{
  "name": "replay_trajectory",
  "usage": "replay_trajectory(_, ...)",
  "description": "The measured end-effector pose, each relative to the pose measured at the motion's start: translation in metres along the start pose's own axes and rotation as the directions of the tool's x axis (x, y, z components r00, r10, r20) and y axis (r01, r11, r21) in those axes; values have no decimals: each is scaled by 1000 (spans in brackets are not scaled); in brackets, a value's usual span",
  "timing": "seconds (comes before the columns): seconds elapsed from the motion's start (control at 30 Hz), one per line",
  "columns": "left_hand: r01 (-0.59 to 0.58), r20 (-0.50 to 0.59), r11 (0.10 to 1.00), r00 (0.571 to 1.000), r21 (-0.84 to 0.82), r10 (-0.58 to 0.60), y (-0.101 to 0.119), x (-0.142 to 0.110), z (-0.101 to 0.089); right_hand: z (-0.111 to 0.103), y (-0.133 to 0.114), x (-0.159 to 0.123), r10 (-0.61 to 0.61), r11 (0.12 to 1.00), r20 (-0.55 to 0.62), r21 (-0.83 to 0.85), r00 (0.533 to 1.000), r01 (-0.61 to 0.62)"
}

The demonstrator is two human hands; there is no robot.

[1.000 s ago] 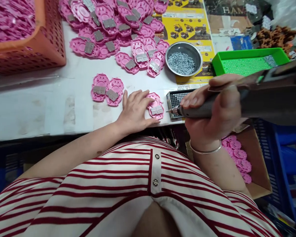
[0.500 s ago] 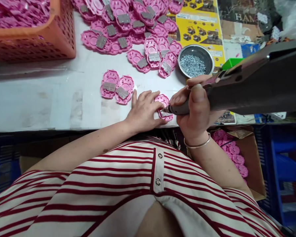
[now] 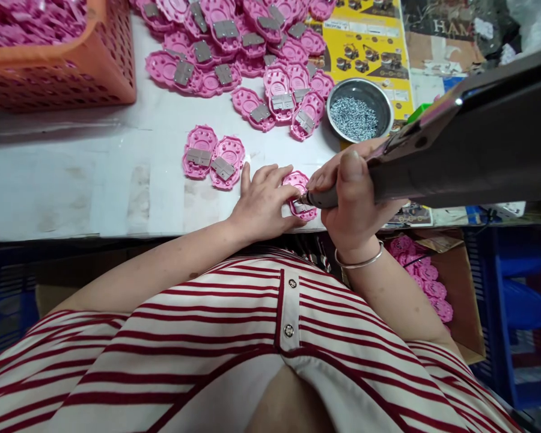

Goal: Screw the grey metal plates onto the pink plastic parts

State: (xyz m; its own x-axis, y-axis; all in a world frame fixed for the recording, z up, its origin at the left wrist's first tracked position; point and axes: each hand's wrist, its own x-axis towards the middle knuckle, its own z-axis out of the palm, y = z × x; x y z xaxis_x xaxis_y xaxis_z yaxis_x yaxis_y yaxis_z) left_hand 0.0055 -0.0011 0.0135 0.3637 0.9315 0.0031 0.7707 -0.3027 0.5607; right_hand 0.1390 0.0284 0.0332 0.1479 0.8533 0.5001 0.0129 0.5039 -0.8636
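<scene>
A pink plastic housing (image 3: 300,178) with a metal plate lies flat near the table's front edge. My left hand (image 3: 264,201) grips it from the left, thumb and forefinger at its side and the other fingers on the table. My right hand (image 3: 354,198) is wrapped round a dark power screwdriver (image 3: 415,171), held nearly level. The tool's tip meets the housing at its metal plate, close to my left forefinger. Just left of my left hand lie two more pink housings (image 3: 201,141) with metal plates. Whether a screw sits under the tip is too small to tell.
A metal bowl (image 3: 359,111) of small screws stands behind my right hand. Farther back is a heap of pink housings (image 3: 225,30). An orange basket (image 3: 112,66) of pink parts stands at the back left. Below the table at right, a cardboard box (image 3: 462,288) holds pink pieces.
The screwdriver's body has tilted slightly, and my right hand has shifted a little left with it. My left hand and the housing have stayed in place.
</scene>
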Motion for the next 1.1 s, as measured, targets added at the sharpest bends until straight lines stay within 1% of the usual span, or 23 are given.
replay_trajectory(0.1, 4, 11, 1000, 1000, -3, -4, 0, 0, 0, 0, 1, 2, -103, 992, -30, 63, 994, 105)
replay_trajectory(0.13, 5, 12, 1000, 1000, -3, -5, -1, 0, 0, -1, 2, 2, -114, 991, -23, 73, 993, 115)
replay_trajectory(0.2, 5, 4, 1000, 1000, -4, -5, -1, 0, 1, -3, 2, 1, -95, 993, 1, 67, 995, 95)
replay_trajectory(0.27, 4, -7, 1000, 1000, -2, -4, -2, 0, 2, -6, -2, 0, -51, 998, 14, 30, 999, 50)
replay_trajectory(0.37, 5, -22, 1000, 1000, -1, -5, -3, 0, 3, -7, -14, 1, -53, 998, -4, 21, 999, 53)
replay_trajectory(0.47, 2, -31, 1000, 1000, -2, -3, -4, 0, 4, -9, -28, 5, -81, 993, -33, 80, 996, 84)
replay_trajectory(0.57, -11, -56, 1000, 998, 1, 11, -8, -2, 5, -11, -37, 10, -123, 974, -32, 188, 992, 127)
replay_trajectory(0.6, -19, -70, 1000, 997, 3, 19, -9, -2, 5, -12, -38, 12, -135, 965, -52, 219, 989, 143)
replay_trajectory(0.67, -36, -96, 999, 995, 12, 37, -12, -3, 6, -12, -39, 15, -160, 952, -129, 240, 979, 188)
replay_trajectory(0.8, -54, -124, 998, 991, 41, 59, -14, -5, 9, -12, -41, 18, -182, 962, -243, 158, 953, 224)
replay_trajectory(0.9, -39, -123, 998, 991, 51, 45, -14, -6, 9, -13, -43, 18, -151, 975, -288, 115, 946, 190)
replay_trajectory(0.97, -28, -119, 998, 992, 54, 34, -13, -7, 8, -14, -43, 18, -127, 979, -296, 117, 947, 168)
replay_trajectory(1.1, -27, -128, 998, 991, 59, 34, -14, -9, 8, -18, -39, 18, -133, 964, -320, 176, 938, 197)
